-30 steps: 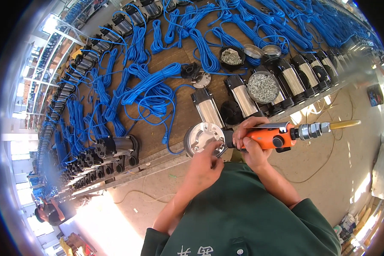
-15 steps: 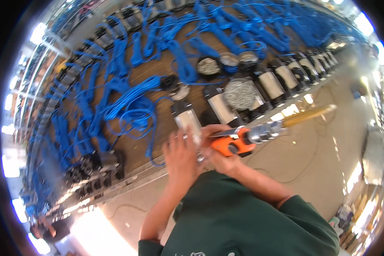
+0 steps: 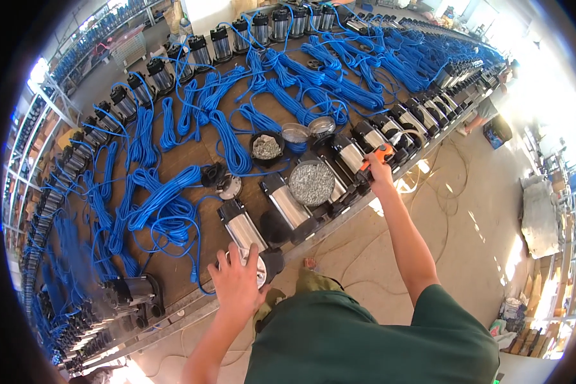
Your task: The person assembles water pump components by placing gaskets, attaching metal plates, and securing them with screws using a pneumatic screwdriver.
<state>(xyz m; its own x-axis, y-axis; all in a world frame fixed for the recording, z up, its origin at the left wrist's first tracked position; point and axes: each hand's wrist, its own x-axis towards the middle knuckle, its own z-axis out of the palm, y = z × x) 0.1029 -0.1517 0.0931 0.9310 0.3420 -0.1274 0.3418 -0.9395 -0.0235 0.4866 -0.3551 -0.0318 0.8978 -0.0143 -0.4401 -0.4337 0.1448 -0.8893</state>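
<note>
A steel-bodied pump (image 3: 240,224) lies near the table's front edge. My left hand (image 3: 237,281) is curled over the round metal cover (image 3: 260,269) at the pump's near end, fingertips on its rim. Farther right, my right hand (image 3: 379,174) grips an orange power tool (image 3: 383,152) among the row of pumps; fingers and pumps hide part of it. Between my hands another steel pump (image 3: 289,201) lies beside a round tray of small metal screws (image 3: 312,192). A black part with a metal disc (image 3: 228,187) sits just beyond the pump at my left hand.
Bundles of blue cable (image 3: 230,144) cover much of the brown tabletop (image 3: 192,246). A black bowl of small parts (image 3: 266,153) stands near the middle. Upright pumps (image 3: 221,45) line the far edge. Hoses (image 3: 451,192) trail over the floor at right, where another person's arm shows near a bucket (image 3: 496,133).
My right hand has carried the orange tool away from my left hand, rightward to the row of pumps. My left hand has shifted down and left, onto the pump's round cover.
</note>
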